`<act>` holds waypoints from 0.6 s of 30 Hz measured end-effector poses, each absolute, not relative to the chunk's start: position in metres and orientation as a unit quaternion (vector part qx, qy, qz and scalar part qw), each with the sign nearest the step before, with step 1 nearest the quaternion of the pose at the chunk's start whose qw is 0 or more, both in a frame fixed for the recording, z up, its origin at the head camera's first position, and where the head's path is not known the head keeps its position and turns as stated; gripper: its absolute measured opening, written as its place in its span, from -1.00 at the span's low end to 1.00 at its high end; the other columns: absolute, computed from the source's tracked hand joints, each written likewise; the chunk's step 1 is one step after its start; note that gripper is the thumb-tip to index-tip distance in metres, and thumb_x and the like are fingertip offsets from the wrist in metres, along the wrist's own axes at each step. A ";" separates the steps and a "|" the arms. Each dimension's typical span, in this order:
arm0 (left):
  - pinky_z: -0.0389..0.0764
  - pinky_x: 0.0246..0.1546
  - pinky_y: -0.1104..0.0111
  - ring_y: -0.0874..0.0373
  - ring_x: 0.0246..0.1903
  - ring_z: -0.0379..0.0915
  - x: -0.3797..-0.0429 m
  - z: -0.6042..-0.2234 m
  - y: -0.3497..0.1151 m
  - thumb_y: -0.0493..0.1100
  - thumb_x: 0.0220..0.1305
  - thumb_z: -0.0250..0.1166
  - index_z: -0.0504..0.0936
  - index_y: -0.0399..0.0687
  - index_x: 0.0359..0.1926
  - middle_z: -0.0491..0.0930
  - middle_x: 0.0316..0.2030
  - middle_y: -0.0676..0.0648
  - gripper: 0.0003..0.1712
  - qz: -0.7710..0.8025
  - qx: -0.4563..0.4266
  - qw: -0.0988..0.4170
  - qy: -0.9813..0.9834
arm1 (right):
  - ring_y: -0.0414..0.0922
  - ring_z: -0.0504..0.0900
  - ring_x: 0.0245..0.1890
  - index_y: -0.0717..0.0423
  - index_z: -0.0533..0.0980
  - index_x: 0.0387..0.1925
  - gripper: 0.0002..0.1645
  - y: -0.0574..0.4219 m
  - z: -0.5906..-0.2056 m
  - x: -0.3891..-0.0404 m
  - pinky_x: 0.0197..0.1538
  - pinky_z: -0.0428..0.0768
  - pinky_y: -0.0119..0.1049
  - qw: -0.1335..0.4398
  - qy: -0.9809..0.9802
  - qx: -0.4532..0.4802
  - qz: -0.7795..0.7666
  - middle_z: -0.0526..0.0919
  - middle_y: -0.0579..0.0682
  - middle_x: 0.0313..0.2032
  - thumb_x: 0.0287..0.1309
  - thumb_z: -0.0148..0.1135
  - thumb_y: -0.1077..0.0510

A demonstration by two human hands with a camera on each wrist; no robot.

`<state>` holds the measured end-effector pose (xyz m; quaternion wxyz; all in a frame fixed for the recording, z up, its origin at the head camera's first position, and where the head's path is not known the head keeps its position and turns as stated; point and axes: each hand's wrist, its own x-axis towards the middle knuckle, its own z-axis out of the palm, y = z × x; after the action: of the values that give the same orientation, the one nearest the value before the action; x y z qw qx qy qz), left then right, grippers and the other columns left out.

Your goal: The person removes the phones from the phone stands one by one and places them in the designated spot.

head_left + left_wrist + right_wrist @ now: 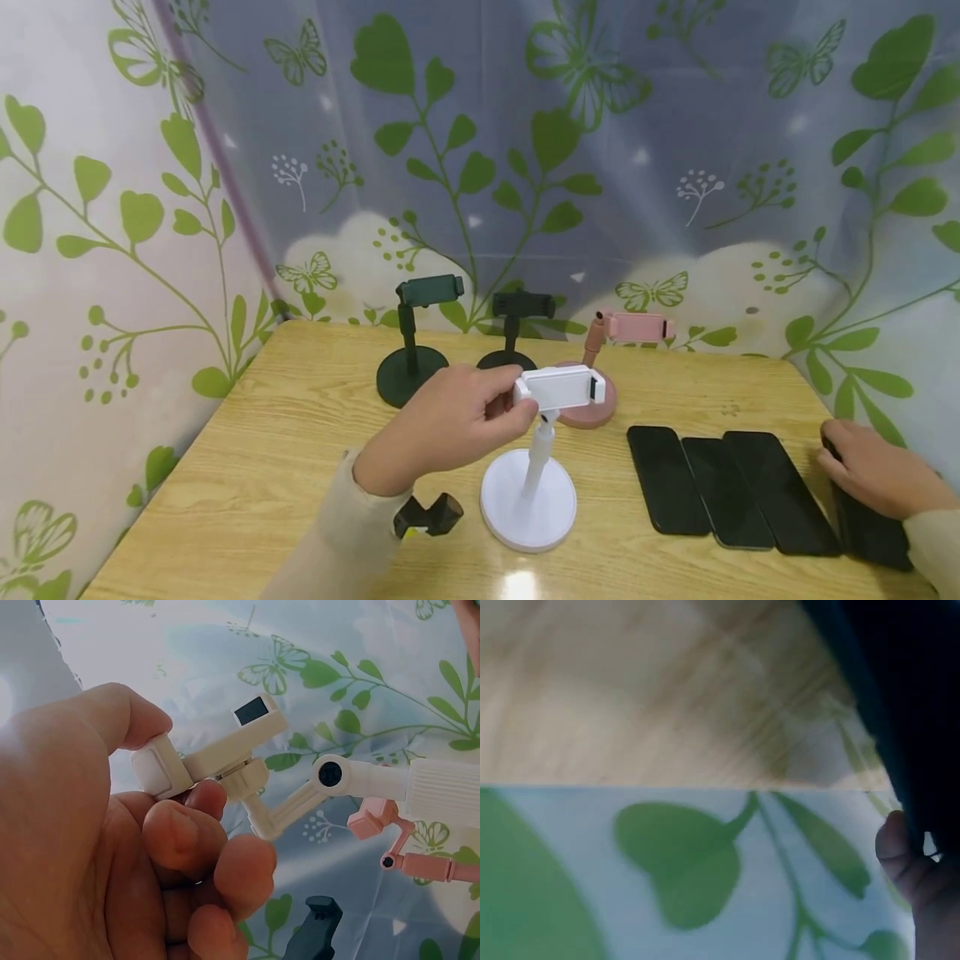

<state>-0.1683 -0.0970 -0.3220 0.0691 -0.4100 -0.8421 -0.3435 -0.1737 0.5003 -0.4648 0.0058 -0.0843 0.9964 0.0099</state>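
Note:
A white phone stand (pixel 539 457) with a round base stands upright at the front middle of the table. My left hand (pixel 442 421) pinches the left end of its holder between thumb and fingers. The left wrist view shows the white clamp end (pixel 161 766) between the thumb and fingers, the other fingers loosely curled below. At the far right, my right hand (pixel 877 471) grips the upper part of a black smartphone (pixel 873 532). In the right wrist view a finger curls at the dark edge of this phone (pixel 911 697); most of that hand is out of frame.
Three black smartphones (pixel 731 492) lie side by side left of the right hand. Behind the white stand are a dark green stand (pixel 411 337), a black stand (pixel 517 308) and a pink stand (pixel 637 327). A leaf-patterned curtain (pixel 480 167) borders the wooden table (pixel 300 417).

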 end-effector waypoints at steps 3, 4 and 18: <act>0.24 -0.60 0.43 0.34 -0.68 0.16 -0.168 -0.322 -0.097 0.01 0.48 0.13 0.44 0.17 -0.43 0.34 -0.65 0.21 -0.74 -0.345 -0.412 0.069 -0.841 | -0.04 0.39 -0.45 0.21 0.37 -0.26 -0.55 0.501 -0.466 -0.178 -0.40 0.41 -0.10 0.033 0.997 -0.074 0.004 0.39 0.07 -0.38 0.60 -0.02 -0.11; 0.24 -0.60 0.43 0.34 -0.68 0.16 -0.168 -0.322 -0.097 0.01 0.48 0.13 0.44 0.17 -0.42 0.34 -0.65 0.21 -0.74 -0.345 -0.413 0.068 -0.840 | 0.01 0.46 -0.41 0.26 0.40 -0.20 -0.52 0.501 -0.466 -0.179 -0.38 0.46 -0.05 0.038 0.997 -0.069 0.002 0.43 0.13 -0.33 0.58 0.02 -0.12; 0.25 -0.59 0.44 0.34 -0.68 0.18 -0.167 -0.320 -0.096 -0.02 0.47 0.14 0.44 0.15 -0.43 0.35 -0.64 0.22 -0.74 -0.355 -0.430 0.068 -0.827 | 0.41 0.55 -0.20 0.59 0.39 0.00 -0.05 0.497 -0.460 -0.184 -0.25 0.55 0.22 0.082 0.997 -0.008 -0.008 0.45 0.56 -0.14 0.31 0.25 -0.34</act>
<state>-0.1674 -0.0964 -0.3199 0.0683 -0.4299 -0.8271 -0.3555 -0.1836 0.4972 -0.4597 0.0822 -0.0077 0.9966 -0.0078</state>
